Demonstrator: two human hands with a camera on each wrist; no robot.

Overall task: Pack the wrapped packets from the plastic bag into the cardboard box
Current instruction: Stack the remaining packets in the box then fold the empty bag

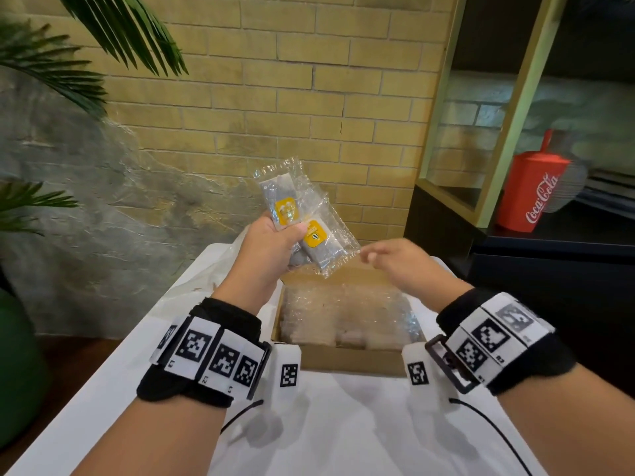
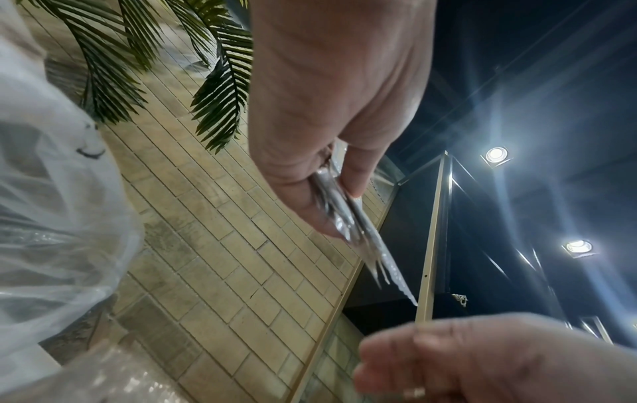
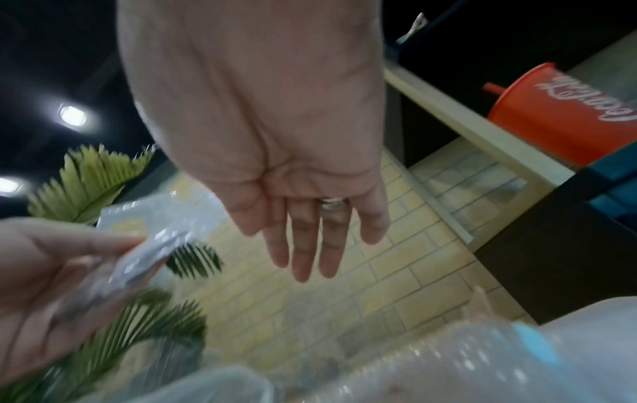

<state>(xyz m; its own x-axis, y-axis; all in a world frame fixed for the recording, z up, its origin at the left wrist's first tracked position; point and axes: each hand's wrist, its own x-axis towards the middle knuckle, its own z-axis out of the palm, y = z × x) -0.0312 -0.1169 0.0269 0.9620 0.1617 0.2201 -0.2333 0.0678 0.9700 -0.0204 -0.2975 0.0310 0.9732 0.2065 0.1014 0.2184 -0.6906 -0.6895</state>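
My left hand (image 1: 271,242) is raised above the far edge of the cardboard box (image 1: 343,359) and grips two clear wrapped packets with yellow labels (image 1: 302,218); in the left wrist view these packets (image 2: 348,218) show edge-on between thumb and fingers. My right hand (image 1: 395,259) hovers just right of the packets' lower corner, fingers straight and empty, as the right wrist view of the right hand (image 3: 303,231) confirms. The box is open and lined with bubble wrap (image 1: 347,310). The clear plastic bag (image 1: 220,266) lies crumpled on the table behind my left hand.
The box sits on a table with a white cloth (image 1: 343,424). A brick wall stands close behind. A dark shelf unit with a red Coca-Cola cup (image 1: 536,187) is at the right. Palm fronds (image 1: 68,63) hang at the upper left.
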